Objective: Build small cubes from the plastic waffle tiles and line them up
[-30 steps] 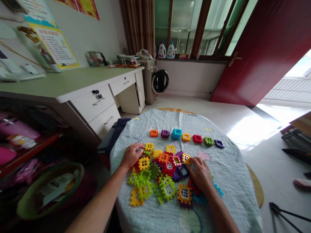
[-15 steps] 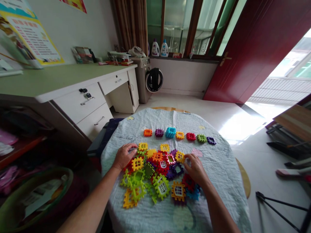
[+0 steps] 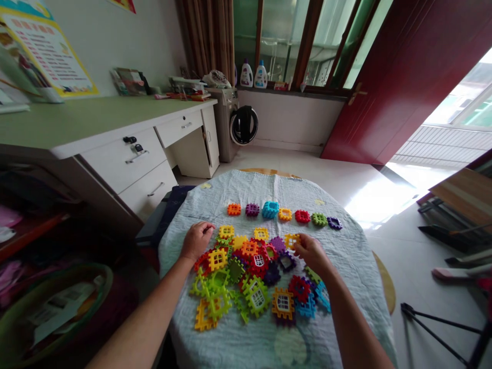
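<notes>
- Yellow window tile sat at the right-hand, far side of the loose pile of tiles, right of the middle of the tabletop.
- Right hand nearer by far; thumb and fingers closed on the tile's right edge. Tile pointed leftward from the grip, out over the pile's margin. Looked near square, so no clear long axis.
- Left hand lay off the pile's left side, just beside another yellow tile. Nothing seen in it; could not tell whether its fingertips met.
- Beyond both hands, toward the far edge: a row of small stacks, left to right orange, purple, blue, yellow, red, green, dark purple.
- Against the earlier frame: held tile had shifted slightly right and farther out, leaving more of the dark purple frame showing. Left fingers had drawn a little away from the yellow tile beside them. Row looked unchanged.
</notes>
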`<state>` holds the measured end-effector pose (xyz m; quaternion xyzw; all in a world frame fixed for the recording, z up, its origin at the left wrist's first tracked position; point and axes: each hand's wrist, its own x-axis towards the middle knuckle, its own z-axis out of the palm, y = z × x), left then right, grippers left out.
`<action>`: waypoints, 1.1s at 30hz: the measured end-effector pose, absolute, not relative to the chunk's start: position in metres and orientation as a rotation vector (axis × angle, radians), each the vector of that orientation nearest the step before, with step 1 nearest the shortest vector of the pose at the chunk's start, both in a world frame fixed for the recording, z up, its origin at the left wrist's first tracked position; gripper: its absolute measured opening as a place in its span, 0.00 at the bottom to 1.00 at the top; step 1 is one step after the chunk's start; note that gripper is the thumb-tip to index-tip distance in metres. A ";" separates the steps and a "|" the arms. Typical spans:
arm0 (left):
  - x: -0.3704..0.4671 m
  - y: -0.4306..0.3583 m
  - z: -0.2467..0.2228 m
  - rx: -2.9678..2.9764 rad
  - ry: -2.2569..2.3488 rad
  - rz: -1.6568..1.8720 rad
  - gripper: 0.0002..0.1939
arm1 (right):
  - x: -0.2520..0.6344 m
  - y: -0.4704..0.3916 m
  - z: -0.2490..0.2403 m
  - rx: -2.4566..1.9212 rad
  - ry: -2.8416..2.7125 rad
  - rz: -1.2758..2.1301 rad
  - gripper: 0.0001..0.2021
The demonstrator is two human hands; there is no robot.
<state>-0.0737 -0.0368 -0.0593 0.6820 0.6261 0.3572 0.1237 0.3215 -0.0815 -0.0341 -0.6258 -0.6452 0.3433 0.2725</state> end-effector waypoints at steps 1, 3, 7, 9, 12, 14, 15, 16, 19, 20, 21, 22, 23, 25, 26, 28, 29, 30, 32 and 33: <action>-0.074 -0.037 -0.060 1.997 1.863 1.082 0.13 | 0.326 -0.081 -0.036 -1.697 -1.708 0.927 0.15; -0.075 -0.039 -0.061 2.007 1.927 1.139 0.12 | 0.336 -0.081 -0.040 -1.767 -1.740 0.764 0.20; -0.075 -0.039 -0.066 2.076 1.958 1.123 0.10 | 0.343 -0.084 -0.042 -1.870 -1.815 0.265 0.19; -0.075 -0.038 -0.067 2.115 1.971 1.094 0.09 | 0.334 -0.084 -0.036 -1.844 -1.860 0.207 0.18; -0.074 -0.038 -0.069 2.149 1.994 1.059 0.08 | 0.305 -0.077 -0.022 -1.721 -2.026 0.321 0.13; -0.074 -0.038 -0.068 2.155 1.998 1.039 0.07 | 0.278 -0.067 -0.014 -1.620 -2.170 0.414 0.13; -0.073 -0.039 -0.068 2.155 1.998 1.032 0.07 | 0.266 -0.062 -0.011 -1.581 -2.221 0.438 0.14; -0.073 -0.039 -0.067 2.152 2.000 1.028 0.07 | 0.254 -0.056 -0.009 -1.559 -2.268 0.466 0.17; -0.073 -0.040 -0.066 2.136 2.010 1.028 0.07 | 0.229 -0.041 -0.009 -1.567 -2.364 0.569 0.19; -0.072 -0.040 -0.066 2.133 2.011 1.031 0.06 | 0.225 -0.037 -0.010 -1.572 -2.376 0.592 0.17; -0.072 -0.040 -0.065 2.131 2.009 1.032 0.06 | 0.222 -0.034 -0.010 -1.573 -2.376 0.606 0.14; -0.072 -0.040 -0.065 2.130 2.006 1.034 0.06 | 0.221 -0.032 -0.011 -1.571 -2.367 0.612 0.11; -0.072 -0.040 -0.065 2.130 2.003 1.034 0.06 | 0.221 -0.031 -0.011 -1.571 -2.350 0.614 0.08; -0.071 -0.040 -0.064 2.128 2.006 1.034 0.06 | 0.228 -0.031 -0.010 -1.592 -2.293 0.616 0.08; -0.071 -0.040 -0.064 2.126 2.010 1.033 0.06 | 0.233 -0.032 -0.010 -1.611 -2.261 0.610 0.11; -0.071 -0.040 -0.064 2.122 2.016 1.036 0.06 | 0.251 -0.034 -0.010 -1.669 -2.130 0.594 0.15; -0.071 -0.040 -0.064 2.121 2.014 1.040 0.06 | 0.262 -0.035 -0.011 -1.701 -2.037 0.588 0.15; -0.071 -0.040 -0.064 2.121 2.010 1.045 0.06 | 0.274 -0.036 -0.013 -1.735 -1.886 0.599 0.15; -0.072 -0.040 -0.064 2.128 1.996 1.045 0.06 | 0.300 -0.040 -0.019 -1.761 -1.632 0.643 0.17; -0.072 -0.040 -0.063 2.132 1.989 1.044 0.06 | 0.312 -0.042 -0.023 -1.751 -1.553 0.673 0.17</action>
